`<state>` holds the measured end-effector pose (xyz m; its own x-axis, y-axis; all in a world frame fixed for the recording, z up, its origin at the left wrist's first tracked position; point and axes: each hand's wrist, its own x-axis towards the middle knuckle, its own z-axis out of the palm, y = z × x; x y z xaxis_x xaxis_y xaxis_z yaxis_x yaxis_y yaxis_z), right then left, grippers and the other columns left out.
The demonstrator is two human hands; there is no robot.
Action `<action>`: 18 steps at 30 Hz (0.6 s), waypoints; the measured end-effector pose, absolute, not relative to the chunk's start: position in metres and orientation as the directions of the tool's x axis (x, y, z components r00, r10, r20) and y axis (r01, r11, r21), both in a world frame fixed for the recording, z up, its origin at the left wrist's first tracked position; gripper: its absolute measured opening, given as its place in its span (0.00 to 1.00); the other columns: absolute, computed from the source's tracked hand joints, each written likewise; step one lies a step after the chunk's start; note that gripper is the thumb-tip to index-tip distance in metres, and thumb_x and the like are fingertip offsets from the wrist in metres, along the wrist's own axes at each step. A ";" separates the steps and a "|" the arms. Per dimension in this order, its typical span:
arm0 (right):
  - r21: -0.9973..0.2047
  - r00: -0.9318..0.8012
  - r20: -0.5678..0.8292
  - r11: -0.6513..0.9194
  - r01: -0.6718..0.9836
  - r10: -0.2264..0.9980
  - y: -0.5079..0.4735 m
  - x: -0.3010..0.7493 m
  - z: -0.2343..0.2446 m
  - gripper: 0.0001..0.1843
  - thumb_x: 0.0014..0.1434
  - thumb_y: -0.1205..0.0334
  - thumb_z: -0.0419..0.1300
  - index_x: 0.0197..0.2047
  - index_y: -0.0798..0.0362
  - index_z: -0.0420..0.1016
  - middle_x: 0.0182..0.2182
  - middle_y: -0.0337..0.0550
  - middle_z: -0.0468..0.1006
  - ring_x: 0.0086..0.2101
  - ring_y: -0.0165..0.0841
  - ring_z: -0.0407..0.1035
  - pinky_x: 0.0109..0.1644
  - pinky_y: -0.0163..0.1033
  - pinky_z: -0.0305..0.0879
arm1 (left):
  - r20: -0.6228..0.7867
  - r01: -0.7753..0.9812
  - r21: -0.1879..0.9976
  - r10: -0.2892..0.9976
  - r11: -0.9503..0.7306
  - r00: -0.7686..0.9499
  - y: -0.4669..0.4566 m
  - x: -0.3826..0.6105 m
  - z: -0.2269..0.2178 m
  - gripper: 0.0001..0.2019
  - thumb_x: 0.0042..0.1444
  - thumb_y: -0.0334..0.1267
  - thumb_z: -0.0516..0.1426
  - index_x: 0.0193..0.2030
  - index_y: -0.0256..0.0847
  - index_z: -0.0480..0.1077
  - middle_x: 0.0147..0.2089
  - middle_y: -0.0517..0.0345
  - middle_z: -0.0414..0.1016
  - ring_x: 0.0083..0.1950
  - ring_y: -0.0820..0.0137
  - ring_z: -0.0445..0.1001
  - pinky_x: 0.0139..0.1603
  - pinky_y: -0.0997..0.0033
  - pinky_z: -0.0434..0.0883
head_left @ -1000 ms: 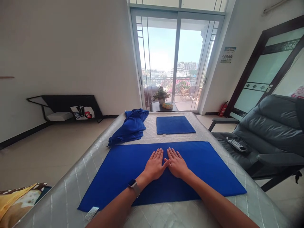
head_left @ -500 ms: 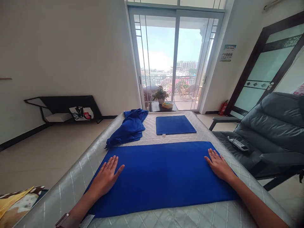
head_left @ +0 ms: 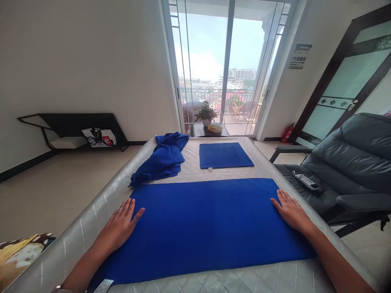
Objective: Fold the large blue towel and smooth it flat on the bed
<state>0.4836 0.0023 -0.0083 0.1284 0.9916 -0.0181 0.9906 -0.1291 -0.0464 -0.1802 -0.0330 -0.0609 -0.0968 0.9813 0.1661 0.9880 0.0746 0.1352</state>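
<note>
A long blue towel [head_left: 207, 228] lies spread flat across the quilted mattress [head_left: 195, 280], with a white tag at its near left corner. My left hand [head_left: 122, 221] rests open, palm down, on the towel's left edge. On the right edge, my right hand [head_left: 290, 209] lies flat too, fingers stretched and thumb apart. Beyond it sits a smaller folded blue towel [head_left: 226, 155], with a small white tag on its near edge. A crumpled heap of blue cloth [head_left: 163, 158] lies at the far left of the mattress, close to the long towel's far left corner.
A grey recliner [head_left: 360, 150] stands to the right, with a power strip [head_left: 307, 181] on its seat. Past the mattress is a small table [head_left: 198, 131] with a potted plant [head_left: 207, 114]. A patterned blanket [head_left: 24, 254] shows at the lower left.
My hands have slid farther apart, the left one outward to the left edge and the right one toward the right edge. The camera view has shifted slightly.
</note>
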 end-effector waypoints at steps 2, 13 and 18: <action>-0.027 0.135 -0.022 -0.136 0.990 0.991 0.002 0.483 -0.007 0.44 0.65 0.39 0.32 0.73 0.62 0.43 0.72 0.47 0.44 0.70 0.38 0.38 0.72 0.51 0.38 | 0.146 0.985 0.146 0.983 0.093 -0.114 -0.034 -0.181 -0.058 0.42 0.62 0.61 0.37 0.72 0.28 0.46 0.73 0.41 0.49 0.73 0.55 0.50 0.70 0.48 0.54; 0.012 -0.182 0.203 0.184 0.983 0.962 -0.037 0.361 0.032 0.41 0.67 0.41 0.32 0.72 0.61 0.49 0.70 0.48 0.48 0.69 0.38 0.39 0.72 0.51 0.35 | 0.254 0.984 0.102 0.960 -0.144 0.114 -0.060 -0.069 0.000 0.41 0.63 0.64 0.39 0.72 0.35 0.48 0.73 0.47 0.50 0.74 0.57 0.50 0.72 0.51 0.51; -0.157 -0.421 0.142 0.441 0.884 0.896 -0.062 0.268 0.033 0.37 0.69 0.44 0.33 0.72 0.57 0.46 0.70 0.47 0.46 0.69 0.39 0.39 0.72 0.51 0.38 | 0.254 0.833 0.133 0.831 -0.538 0.496 -0.073 0.042 0.013 0.36 0.65 0.59 0.41 0.74 0.41 0.41 0.75 0.52 0.45 0.74 0.62 0.46 0.73 0.54 0.51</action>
<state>0.2679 -0.0619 0.0334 -0.4212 0.8957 0.1424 0.8838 0.4406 -0.1574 0.0423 -0.0732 0.0126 0.4958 0.8305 0.2538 0.8326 -0.5377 0.1329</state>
